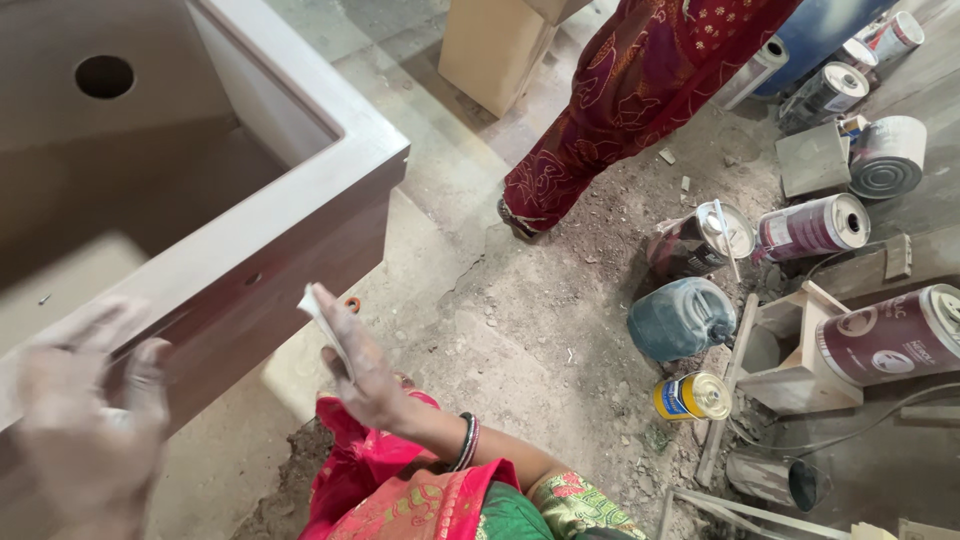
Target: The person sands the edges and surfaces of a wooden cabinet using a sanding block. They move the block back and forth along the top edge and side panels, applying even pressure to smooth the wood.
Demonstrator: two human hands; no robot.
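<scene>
The right hand (pixel 365 365) pinched a small folded piece of pale sandpaper (pixel 322 315) between thumb and fingers, just off the lower corner of the large brown wooden box-shaped cabinet (pixel 300 215). The sandpaper's long axis ran from about ten o'clock down to four o'clock, its free end pointing toward ten o'clock at the cabinet's side panel; whether it touched the wood could not be told. The cabinet filled the frame from nine to twelve o'clock, open side up, with a round hole (pixel 104 76) in its inner wall.

The left hand (pixel 90 420), blurred and dusted white, lay at about eight o'clock against the cabinet's near rim, fingers spread and loose; whether anything sat under it could not be told.

At three o'clock on the dusty concrete floor (pixel 520 330) lay a cluster of tipped paint tins (pixel 812 228), a blue plastic jug (pixel 680 318) on its side and a small yellow can (pixel 692 396). At one o'clock another person's leg in a red patterned garment (pixel 620 90) stood beside a tan cardboard box (pixel 492 45).
</scene>
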